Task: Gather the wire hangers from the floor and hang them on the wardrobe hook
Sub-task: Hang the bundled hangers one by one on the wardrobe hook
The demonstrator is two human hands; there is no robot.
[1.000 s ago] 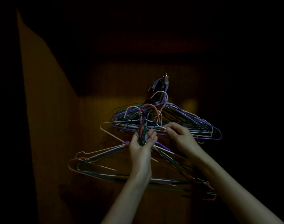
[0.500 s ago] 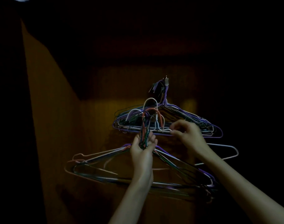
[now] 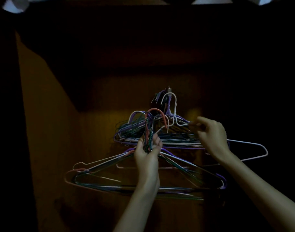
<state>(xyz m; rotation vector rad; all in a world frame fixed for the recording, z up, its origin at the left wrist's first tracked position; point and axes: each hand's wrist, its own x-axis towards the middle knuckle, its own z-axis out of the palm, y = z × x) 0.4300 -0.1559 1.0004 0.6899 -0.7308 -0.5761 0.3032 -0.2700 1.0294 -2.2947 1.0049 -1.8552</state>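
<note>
Inside a dark wardrobe, a small metal hook [image 3: 169, 89] on the back panel carries a bunch of coloured wire hangers [image 3: 131, 131]. My left hand [image 3: 147, 154] grips the twisted necks of a second bundle of hangers [image 3: 110, 185], which fans out below it. My right hand [image 3: 210, 134] pinches the shoulder of a single white hanger [image 3: 254, 144], raised so that its hook end [image 3: 171, 96] arches just beside the wardrobe hook. Whether it rests on the hook I cannot tell.
The wardrobe's brown side panel [image 3: 42, 114] slants along the left, and the back panel [image 3: 99, 124] is dimly lit. The upper interior is black. Pale shapes [image 3: 16, 5] show along the top edge.
My right hand has drawn one white hanger out of the held bundle and lifted it up and right toward the hook. My left hand stays on the bundle's necks.
</note>
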